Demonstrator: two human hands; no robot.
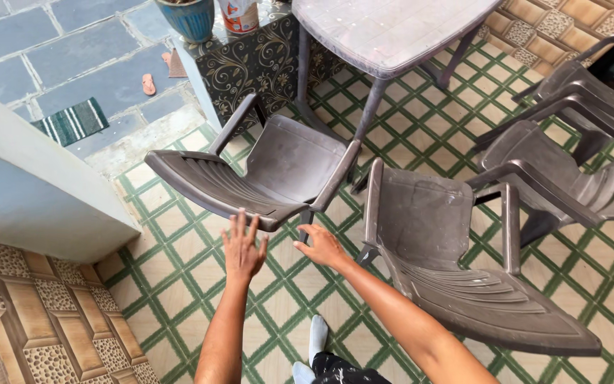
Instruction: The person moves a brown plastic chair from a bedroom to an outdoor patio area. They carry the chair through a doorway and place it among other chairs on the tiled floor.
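A dark brown plastic armchair (278,167) stands tilted on the green-and-cream tiled floor, its backrest toward me. My left hand (241,245) is spread open just below the top edge of that backrest, holding nothing. My right hand (321,245) reaches beside it, fingers loosely apart, near the chair's backrest corner and rear leg; no grip is visible. A second brown plastic chair (435,235) stands right of my right arm, its backrest toward me too.
More stacked brown chairs (577,142) stand at the right. A pale plastic table (392,32) is at the top, next to a patterned black cabinet (250,64). A blue pot (192,18) and a striped mat (74,121) lie at upper left. A low white wall (30,178) runs at left.
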